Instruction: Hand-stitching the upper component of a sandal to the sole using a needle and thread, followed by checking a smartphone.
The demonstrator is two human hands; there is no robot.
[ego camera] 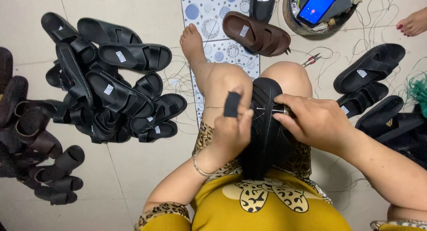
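Head view, black sandal (267,137) on the lap, its near end hidden against the yellow shirt (267,204); left hand (231,128) left of sandal, fingers pinching a black strap piece (231,104); right hand (313,122) right of sandal, fingertips gripping a metal awl (271,109), tip hard to make out

left hand (231,128) pinching, right hand (313,122) gripping

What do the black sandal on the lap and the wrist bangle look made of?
Black sandal: matte rubber or foam, judging by its dull moulded ridges; stitching lines show. Bangle on the left hand: thin, shiny, likely metal. Right hand grips a metal tool.
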